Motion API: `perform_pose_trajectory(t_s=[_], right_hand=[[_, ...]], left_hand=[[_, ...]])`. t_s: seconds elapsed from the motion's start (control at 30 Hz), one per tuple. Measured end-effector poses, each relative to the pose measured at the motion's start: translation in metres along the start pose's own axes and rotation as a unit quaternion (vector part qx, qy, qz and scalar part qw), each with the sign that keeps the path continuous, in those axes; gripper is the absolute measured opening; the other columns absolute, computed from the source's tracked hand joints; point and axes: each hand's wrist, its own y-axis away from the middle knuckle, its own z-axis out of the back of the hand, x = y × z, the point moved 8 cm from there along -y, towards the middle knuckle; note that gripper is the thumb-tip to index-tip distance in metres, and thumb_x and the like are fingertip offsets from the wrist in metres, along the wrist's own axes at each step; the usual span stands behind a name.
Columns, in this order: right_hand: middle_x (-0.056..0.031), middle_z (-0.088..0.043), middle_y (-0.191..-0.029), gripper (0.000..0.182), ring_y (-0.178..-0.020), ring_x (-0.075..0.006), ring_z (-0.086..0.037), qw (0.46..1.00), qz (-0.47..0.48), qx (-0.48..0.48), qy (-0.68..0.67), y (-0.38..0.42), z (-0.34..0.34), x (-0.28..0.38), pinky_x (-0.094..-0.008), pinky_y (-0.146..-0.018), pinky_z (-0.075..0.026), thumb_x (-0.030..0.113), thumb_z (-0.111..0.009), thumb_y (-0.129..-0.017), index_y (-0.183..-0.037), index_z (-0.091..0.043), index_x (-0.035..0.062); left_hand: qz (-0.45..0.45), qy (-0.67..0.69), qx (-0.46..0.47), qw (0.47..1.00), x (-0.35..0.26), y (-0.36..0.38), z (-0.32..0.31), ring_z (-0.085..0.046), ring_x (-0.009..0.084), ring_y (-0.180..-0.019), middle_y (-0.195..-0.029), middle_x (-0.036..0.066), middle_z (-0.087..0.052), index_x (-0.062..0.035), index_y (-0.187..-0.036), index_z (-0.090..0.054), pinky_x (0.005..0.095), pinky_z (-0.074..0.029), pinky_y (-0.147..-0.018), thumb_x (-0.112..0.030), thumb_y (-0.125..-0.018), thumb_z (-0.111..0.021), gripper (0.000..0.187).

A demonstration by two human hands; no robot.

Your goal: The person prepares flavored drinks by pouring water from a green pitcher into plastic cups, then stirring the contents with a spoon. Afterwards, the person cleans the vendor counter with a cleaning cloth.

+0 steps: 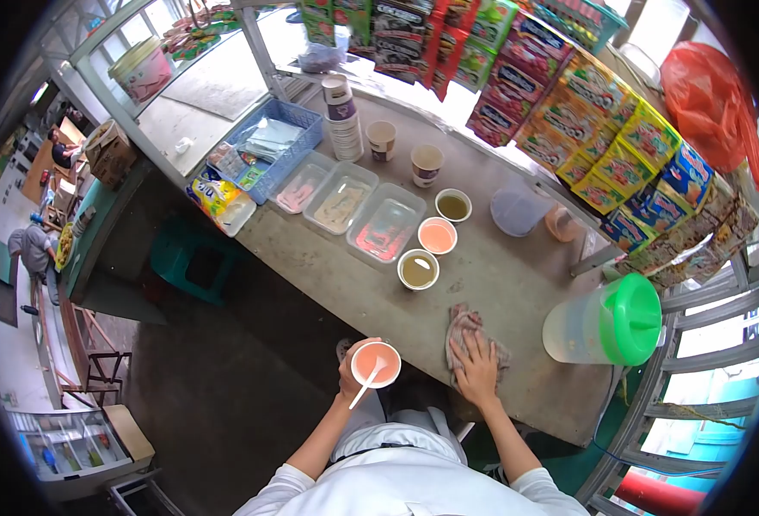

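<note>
My left hand (346, 377) is closed around a paper cup (392, 379) of orange-pink drink, held just off the table's front edge. A white plastic spoon (362, 392) leans in the cup, its handle over the rim. My right hand (477, 371) lies on a crumpled, stained cloth (463, 322) on the table, fingers stretched and apart. Beyond it stand a cup of green drink (418, 270), a second cup of orange drink (437, 236) and another green one (453, 205). The underside of the held cup is hidden.
To the right stands a clear pitcher with a green lid (633, 318). Clear plastic containers (385, 222), a blue basket (289, 155) and stacked paper cups (343, 129) line the table's far left. Drink sachets (581, 95) hang above. A green stool (192, 261) stands on the floor left.
</note>
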Motion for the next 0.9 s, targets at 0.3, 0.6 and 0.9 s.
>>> perform_pose_trajectory(t_s=[0.3, 0.6, 0.9], right_hand=[[-0.0082, -0.037, -0.154, 0.059, -0.144, -0.0321, -0.029, 0.981, 0.178, 0.080, -0.009, -0.062, -0.033, 0.100, -0.0590, -0.115, -0.020, 0.031, -0.052, -0.086, -0.145, -0.046, 0.0241], [-0.0058, -0.031, -0.157, 0.070, -0.147, -0.0293, -0.024, 0.974, 0.217, 0.067, 0.018, -0.194, -0.080, 0.216, -0.0568, -0.116, -0.019, 0.043, -0.058, -0.085, -0.149, -0.039, 0.0246], [-0.0092, -0.034, -0.155, 0.086, -0.145, -0.0323, -0.027, 0.968, 0.246, 0.050, -0.022, -0.342, -0.134, 0.349, -0.0557, -0.115, -0.024, 0.047, -0.072, -0.076, -0.149, -0.038, 0.0167]], left_hand=[[0.025, -0.002, -0.029, 0.999, 0.036, -0.029, 0.067, -0.068, 0.0261, -0.100, -0.114, 0.014, -0.067, -0.0021, -0.120, -0.051, 0.0350, -0.055, -0.087, -0.021, -0.068, -0.088, 0.067], [0.034, -0.064, -0.073, 0.995, 0.087, -0.069, 0.179, -0.067, 0.0217, -0.100, -0.116, 0.014, -0.066, -0.0022, -0.122, -0.049, 0.0332, -0.054, -0.089, -0.025, -0.057, -0.095, 0.082], [0.054, -0.102, -0.109, 0.987, 0.150, -0.099, 0.278, -0.066, 0.0217, -0.100, -0.115, 0.014, -0.065, -0.0022, -0.118, -0.050, 0.0339, -0.053, -0.090, -0.025, -0.060, -0.094, 0.077]])
